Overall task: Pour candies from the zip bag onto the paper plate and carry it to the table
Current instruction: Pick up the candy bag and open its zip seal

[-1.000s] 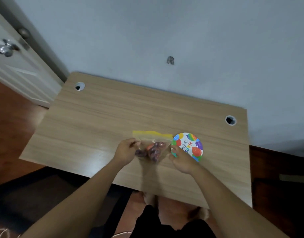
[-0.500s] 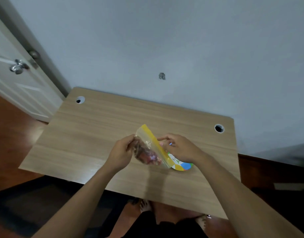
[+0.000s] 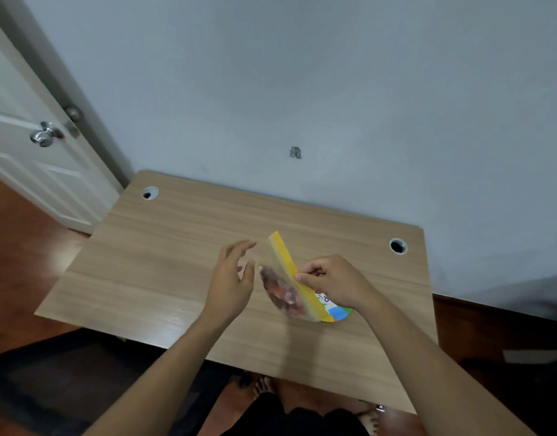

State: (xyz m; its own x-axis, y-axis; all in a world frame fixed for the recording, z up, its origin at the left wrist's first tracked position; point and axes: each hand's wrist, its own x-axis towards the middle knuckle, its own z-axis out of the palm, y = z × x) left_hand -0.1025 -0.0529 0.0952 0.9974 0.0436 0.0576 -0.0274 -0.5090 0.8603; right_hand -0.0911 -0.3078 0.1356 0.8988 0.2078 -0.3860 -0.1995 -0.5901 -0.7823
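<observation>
Candies [image 3: 283, 294], reddish and clumped, sit in the lower belly of the clear plastic zip bag with the yellow seal strip [image 3: 289, 278], which I hold off the wooden table [image 3: 164, 272]. My right hand [image 3: 334, 281] has its fingers [image 3: 305, 275] pinched on the yellow strip about halfway along; my left hand [image 3: 230, 284] is spread loose just beside the bag's clear side, and I cannot tell whether it touches the film. The strip's long axis runs diagonally, from up and away at the far end down toward me on the right. The round paper plate with the bright balloon print [image 3: 337, 311] lies flat on the table directly under my right hand and the bag's low end, mostly hidden. I judge the seal must be parted first, so the mouth needs turning downward over the plate, and the right hand is nearer for that.
</observation>
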